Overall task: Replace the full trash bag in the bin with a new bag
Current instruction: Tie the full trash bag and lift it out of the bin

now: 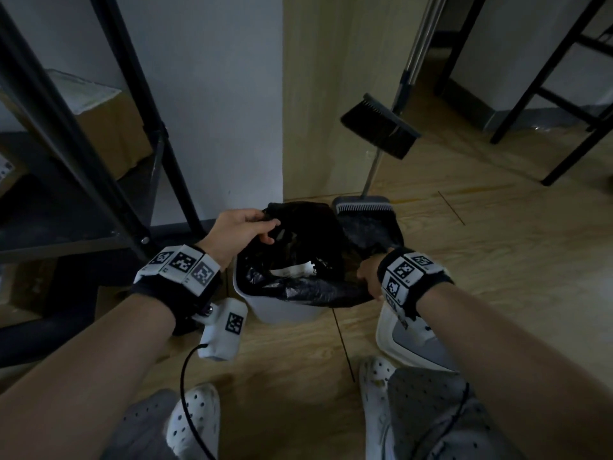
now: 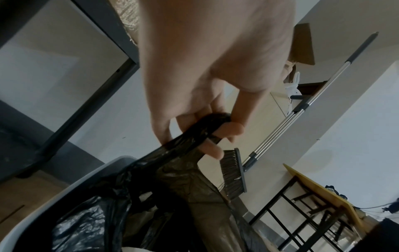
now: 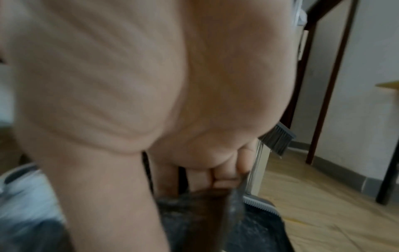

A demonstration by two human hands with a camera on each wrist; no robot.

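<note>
We're gripping the bag [image 1: 298,234] over the bin [image 1: 285,310], left hand [image 1: 238,230] fingers [image 2: 228,130] pinching its handle, right hand [image 1: 368,277] clutching its rim.

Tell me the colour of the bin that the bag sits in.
White. The bin shows best in the head view, below the black bag.

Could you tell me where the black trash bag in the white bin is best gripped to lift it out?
Take the trash bag by its gathered top edge, from above, one grip each side. The left hand already pinches a bunched strip at the far-left rim of the bin; the right hand holds the near-right edge. The body is slack film.
</note>
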